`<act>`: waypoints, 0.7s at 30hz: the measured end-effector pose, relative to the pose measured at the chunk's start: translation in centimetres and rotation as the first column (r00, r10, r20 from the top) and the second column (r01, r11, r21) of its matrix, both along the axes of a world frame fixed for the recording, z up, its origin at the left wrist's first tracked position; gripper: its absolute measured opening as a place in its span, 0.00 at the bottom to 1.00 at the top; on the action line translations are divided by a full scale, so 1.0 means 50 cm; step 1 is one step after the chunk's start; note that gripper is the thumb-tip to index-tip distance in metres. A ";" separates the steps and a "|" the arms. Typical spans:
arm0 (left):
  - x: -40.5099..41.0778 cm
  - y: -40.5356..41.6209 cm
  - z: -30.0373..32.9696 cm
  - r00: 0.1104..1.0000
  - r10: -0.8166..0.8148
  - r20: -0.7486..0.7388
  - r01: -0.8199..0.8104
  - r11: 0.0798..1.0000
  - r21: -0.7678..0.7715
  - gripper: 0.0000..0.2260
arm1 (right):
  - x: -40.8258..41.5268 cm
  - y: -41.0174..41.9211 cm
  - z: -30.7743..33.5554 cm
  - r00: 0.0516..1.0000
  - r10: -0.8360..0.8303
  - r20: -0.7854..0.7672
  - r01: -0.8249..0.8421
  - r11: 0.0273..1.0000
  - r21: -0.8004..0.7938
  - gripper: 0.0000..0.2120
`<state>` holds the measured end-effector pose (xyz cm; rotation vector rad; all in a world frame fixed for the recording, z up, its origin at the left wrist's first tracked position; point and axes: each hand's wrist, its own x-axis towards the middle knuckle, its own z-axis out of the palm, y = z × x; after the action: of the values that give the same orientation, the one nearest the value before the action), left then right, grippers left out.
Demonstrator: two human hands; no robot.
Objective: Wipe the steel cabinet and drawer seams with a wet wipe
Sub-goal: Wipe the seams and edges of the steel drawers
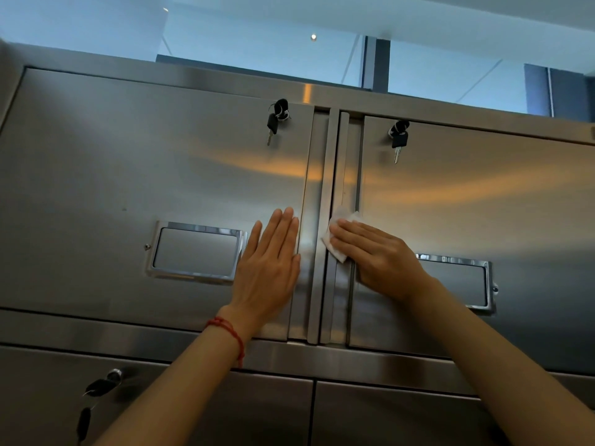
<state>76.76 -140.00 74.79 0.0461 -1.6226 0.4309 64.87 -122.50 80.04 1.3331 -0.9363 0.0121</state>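
My left hand (272, 268) lay flat, fingers straight, on the left door (128, 175); my right hand (380, 255) pressed the wet wipe (336, 233) onto the center seam (333, 175), fingers extended.

On the steel cabinet (96, 149), the left hand (270, 268) lies flat on the left door (161, 175), just right of its recessed handle (196, 251). The right hand (380, 255) presses the wet wipe (336, 233) on the right door's (483, 201) inner edge, beside the centre seam (323, 226). A key (275, 122) hangs near each door's top inner corner, and drawers (386, 420) sit below.
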 end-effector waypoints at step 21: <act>-0.005 -0.004 0.023 1.000 0.002 -0.013 -0.002 1.000 0.001 0.23 | 0.012 -0.007 0.030 0.994 -0.006 0.108 0.011 0.999 -0.043 0.22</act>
<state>76.53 -140.19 75.96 0.0515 -1.6101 0.4305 65.49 -122.86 81.55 1.2982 -1.0276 0.0980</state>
